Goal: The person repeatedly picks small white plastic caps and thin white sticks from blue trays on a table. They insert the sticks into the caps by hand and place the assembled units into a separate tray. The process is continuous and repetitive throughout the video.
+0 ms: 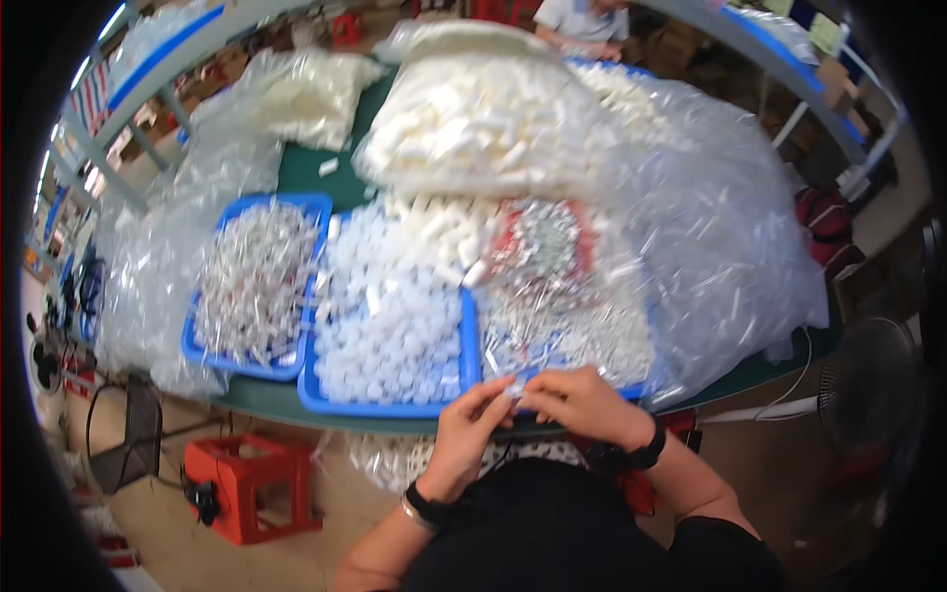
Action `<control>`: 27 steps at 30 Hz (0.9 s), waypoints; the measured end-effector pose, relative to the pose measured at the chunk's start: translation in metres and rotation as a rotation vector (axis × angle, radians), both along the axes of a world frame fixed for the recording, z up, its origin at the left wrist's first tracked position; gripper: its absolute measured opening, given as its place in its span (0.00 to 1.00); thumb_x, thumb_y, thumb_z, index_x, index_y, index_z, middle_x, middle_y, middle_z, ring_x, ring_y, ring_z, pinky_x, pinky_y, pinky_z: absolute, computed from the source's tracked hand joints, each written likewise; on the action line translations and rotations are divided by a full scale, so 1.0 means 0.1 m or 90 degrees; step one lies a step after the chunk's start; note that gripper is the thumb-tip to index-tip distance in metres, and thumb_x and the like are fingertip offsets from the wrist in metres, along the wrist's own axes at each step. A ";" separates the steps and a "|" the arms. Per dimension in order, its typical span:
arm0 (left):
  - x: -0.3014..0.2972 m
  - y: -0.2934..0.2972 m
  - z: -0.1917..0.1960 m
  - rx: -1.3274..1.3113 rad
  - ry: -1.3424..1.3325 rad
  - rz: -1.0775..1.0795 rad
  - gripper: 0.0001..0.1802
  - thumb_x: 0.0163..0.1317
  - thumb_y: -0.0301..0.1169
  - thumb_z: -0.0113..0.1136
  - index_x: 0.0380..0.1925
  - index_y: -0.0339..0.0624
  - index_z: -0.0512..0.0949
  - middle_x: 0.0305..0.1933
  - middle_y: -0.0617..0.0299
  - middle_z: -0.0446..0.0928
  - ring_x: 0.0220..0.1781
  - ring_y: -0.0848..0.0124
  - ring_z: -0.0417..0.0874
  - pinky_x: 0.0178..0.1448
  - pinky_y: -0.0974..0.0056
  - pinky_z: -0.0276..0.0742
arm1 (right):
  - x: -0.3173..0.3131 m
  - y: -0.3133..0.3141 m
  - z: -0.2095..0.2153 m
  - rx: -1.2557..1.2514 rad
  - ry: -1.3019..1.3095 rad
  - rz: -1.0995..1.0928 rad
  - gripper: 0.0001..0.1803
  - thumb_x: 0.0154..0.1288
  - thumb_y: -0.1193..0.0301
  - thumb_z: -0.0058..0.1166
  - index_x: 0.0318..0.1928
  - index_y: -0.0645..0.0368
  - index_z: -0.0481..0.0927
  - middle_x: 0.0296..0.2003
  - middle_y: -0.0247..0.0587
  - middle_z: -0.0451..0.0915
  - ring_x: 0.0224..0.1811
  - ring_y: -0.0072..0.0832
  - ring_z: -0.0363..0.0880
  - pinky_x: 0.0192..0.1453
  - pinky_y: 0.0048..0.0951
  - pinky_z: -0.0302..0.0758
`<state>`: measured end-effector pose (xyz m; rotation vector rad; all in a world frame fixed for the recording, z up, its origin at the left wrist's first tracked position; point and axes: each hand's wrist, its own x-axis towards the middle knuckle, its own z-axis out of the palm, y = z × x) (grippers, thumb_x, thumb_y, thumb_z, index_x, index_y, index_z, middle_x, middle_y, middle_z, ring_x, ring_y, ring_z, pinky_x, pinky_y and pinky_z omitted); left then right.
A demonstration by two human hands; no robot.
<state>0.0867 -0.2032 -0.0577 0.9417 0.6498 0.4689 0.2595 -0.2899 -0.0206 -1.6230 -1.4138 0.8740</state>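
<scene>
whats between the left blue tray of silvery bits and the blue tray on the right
In the head view, a middle blue tray lies between them, heaped with small pale pieces.

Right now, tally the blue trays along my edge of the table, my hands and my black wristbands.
Left tray, middle tray, right tray: 3 blue trays
Left hand, right hand: 2 hands
Left wristband, right wristband: 2 black wristbands
Total: 7
</scene>
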 end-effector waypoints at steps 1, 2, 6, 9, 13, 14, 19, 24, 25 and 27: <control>-0.02 -0.01 0.02 -0.008 0.013 0.019 0.16 0.68 0.26 0.56 0.54 0.31 0.76 0.39 0.59 0.80 0.38 0.75 0.78 0.44 0.71 0.75 | -0.01 0.03 -0.03 0.084 -0.119 0.015 0.08 0.62 0.69 0.60 0.35 0.61 0.80 0.23 0.43 0.80 0.23 0.37 0.82 0.27 0.31 0.76; -0.02 -0.02 0.04 -0.006 0.009 0.024 0.16 0.68 0.26 0.57 0.54 0.33 0.76 0.39 0.60 0.80 0.38 0.76 0.78 0.44 0.72 0.75 | -0.02 0.02 -0.05 0.140 -0.196 0.015 0.07 0.62 0.69 0.59 0.33 0.60 0.79 0.21 0.43 0.79 0.23 0.38 0.81 0.26 0.33 0.75; 0.05 0.02 0.11 0.044 0.019 0.020 0.15 0.67 0.27 0.58 0.52 0.33 0.78 0.37 0.62 0.80 0.38 0.77 0.79 0.43 0.73 0.75 | -0.01 -0.01 0.05 0.201 -0.402 0.050 0.07 0.62 0.69 0.60 0.35 0.59 0.80 0.23 0.42 0.80 0.23 0.38 0.81 0.26 0.36 0.75; -0.05 0.17 0.14 0.081 -0.017 0.034 0.15 0.67 0.28 0.59 0.51 0.32 0.78 0.35 0.63 0.80 0.37 0.77 0.79 0.43 0.73 0.74 | -0.04 0.01 0.08 0.228 -0.368 0.041 0.08 0.61 0.68 0.60 0.38 0.59 0.81 0.26 0.43 0.81 0.24 0.38 0.81 0.27 0.35 0.76; -0.45 0.90 0.36 0.303 0.068 0.305 0.16 0.69 0.34 0.55 0.50 0.33 0.77 0.32 0.68 0.75 0.32 0.80 0.71 0.39 0.75 0.67 | 0.11 -0.07 0.03 0.246 -0.398 -0.051 0.08 0.59 0.68 0.61 0.38 0.58 0.82 0.27 0.46 0.82 0.27 0.39 0.82 0.29 0.37 0.76; -0.59 1.24 0.34 0.379 0.058 0.361 0.17 0.69 0.35 0.56 0.51 0.33 0.77 0.33 0.70 0.74 0.33 0.81 0.69 0.40 0.75 0.66 | 0.23 -0.12 0.05 0.181 -0.419 -0.034 0.07 0.59 0.69 0.59 0.37 0.58 0.82 0.28 0.47 0.81 0.28 0.42 0.82 0.31 0.39 0.77; -1.54 2.39 0.38 0.608 0.243 0.500 0.26 0.66 0.32 0.59 0.61 0.29 0.69 0.59 0.53 0.74 0.58 0.67 0.75 0.64 0.65 0.67 | 0.44 -0.18 0.09 0.186 -0.457 -0.140 0.04 0.58 0.73 0.55 0.28 0.58 0.76 0.23 0.47 0.77 0.28 0.46 0.78 0.32 0.43 0.74; -1.56 2.44 0.21 1.039 0.643 0.554 0.29 0.61 0.36 0.65 0.60 0.34 0.72 0.58 0.45 0.75 0.61 0.57 0.73 0.66 0.59 0.65 | 0.57 -0.07 -0.02 0.188 -0.544 -0.090 0.04 0.53 0.77 0.54 0.31 0.59 0.79 0.25 0.43 0.77 0.31 0.42 0.78 0.37 0.40 0.75; -1.38 2.28 0.24 1.009 0.542 0.512 0.26 0.60 0.34 0.65 0.57 0.35 0.73 0.56 0.46 0.76 0.61 0.57 0.73 0.65 0.59 0.65 | 0.58 -0.05 -0.04 0.186 -0.564 -0.062 0.05 0.51 0.78 0.53 0.31 0.59 0.79 0.25 0.42 0.77 0.32 0.41 0.78 0.38 0.39 0.75; -1.02 1.85 0.28 0.930 0.415 0.380 0.22 0.59 0.30 0.65 0.53 0.38 0.76 0.54 0.49 0.77 0.59 0.57 0.74 0.64 0.59 0.66 | 0.56 0.03 -0.10 0.174 -0.589 -0.026 0.07 0.49 0.79 0.53 0.31 0.59 0.80 0.26 0.41 0.77 0.33 0.40 0.77 0.40 0.39 0.74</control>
